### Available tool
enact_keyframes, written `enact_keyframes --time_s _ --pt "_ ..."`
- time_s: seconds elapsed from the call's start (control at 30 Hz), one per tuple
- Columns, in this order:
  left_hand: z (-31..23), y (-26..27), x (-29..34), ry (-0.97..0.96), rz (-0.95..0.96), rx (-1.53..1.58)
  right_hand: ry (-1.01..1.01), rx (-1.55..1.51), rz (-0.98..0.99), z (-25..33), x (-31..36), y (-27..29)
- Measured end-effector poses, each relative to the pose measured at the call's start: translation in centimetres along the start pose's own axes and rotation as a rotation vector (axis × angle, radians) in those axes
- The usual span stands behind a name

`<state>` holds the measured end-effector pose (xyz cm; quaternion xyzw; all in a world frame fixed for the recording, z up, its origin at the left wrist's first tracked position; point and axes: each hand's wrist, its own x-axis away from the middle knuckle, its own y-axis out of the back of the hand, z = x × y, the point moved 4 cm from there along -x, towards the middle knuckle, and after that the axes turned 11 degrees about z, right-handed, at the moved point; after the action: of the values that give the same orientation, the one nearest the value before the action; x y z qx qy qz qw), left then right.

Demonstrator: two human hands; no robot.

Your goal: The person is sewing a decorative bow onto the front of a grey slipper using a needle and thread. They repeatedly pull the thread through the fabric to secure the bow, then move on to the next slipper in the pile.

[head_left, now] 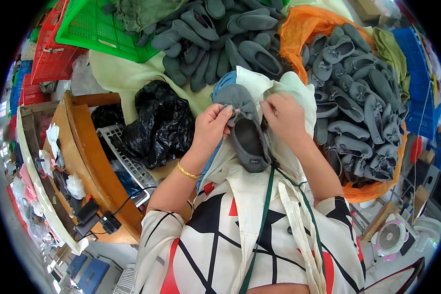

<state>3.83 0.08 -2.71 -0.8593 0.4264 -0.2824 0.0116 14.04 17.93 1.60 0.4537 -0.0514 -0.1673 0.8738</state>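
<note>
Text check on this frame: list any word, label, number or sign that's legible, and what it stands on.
None reads clearly.
Small heel label on the gray shoe that the left hand pinches near its bow: too small to read.

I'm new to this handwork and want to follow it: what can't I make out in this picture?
All in the head view:
Right grip: whether its fingertips pinch anything fine is too small and blurred to tell.
Gray shoe: its sole faces away, hidden by the shoe itself.
Black plastic bag: its inside is hidden by crumpled plastic.
Orange sack: its bottom is hidden by piled shoes.
Green crate: cut off by the top edge.
</note>
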Motion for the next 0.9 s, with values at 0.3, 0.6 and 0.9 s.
enact_keyframes --time_s 0.3,0.6,0.9 --pt "-0.2 -0.5 -0.4 -0.051 -0.138 -0.129 -0.42 -2.273 -0.223 0.7 -0.5 -4.7" --pt "-0.4 0.4 -1.3 -0.294 -0.251 -0.424 -0.483 -2.291 -0.152 -1.2 3.7 -2.5" --pt "0.1 0.5 -1.6 -0.214 -0.161 -0.277 -0.604 -2.251 -0.246 -1.1 4.7 -2.3"
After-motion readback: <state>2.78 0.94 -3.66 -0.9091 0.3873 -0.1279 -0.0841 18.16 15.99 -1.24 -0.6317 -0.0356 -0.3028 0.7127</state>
